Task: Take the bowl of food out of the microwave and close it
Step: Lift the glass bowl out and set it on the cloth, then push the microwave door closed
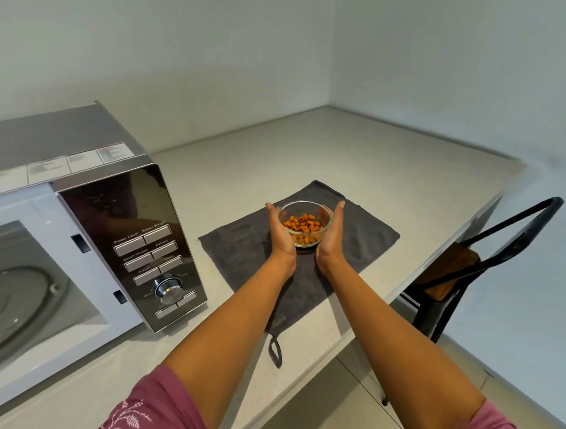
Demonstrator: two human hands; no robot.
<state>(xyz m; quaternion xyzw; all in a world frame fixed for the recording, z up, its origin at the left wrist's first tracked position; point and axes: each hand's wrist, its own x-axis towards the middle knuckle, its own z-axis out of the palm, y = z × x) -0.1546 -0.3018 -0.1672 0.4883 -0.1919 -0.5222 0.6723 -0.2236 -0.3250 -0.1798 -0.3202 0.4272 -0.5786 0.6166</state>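
Note:
A small clear glass bowl (303, 209) of orange food pieces rests on a dark grey towel (244, 246) on the counter. My left hand (281, 234) cups its left side and my right hand (332, 236) cups its right side, palms against the glass. The silver microwave (81, 133) stands at the left. Its cavity is exposed and the glass turntable (18, 297) is bare. The door itself lies outside the view. The dark control panel (137, 243) with buttons and a dial faces me.
The pale counter (387, 161) runs into a corner of white walls. Its right edge drops to a tiled floor. A black metal chair (495, 234) with a wooden seat stands under that edge. The towel's hanging loop (274, 350) lies near the counter's front edge.

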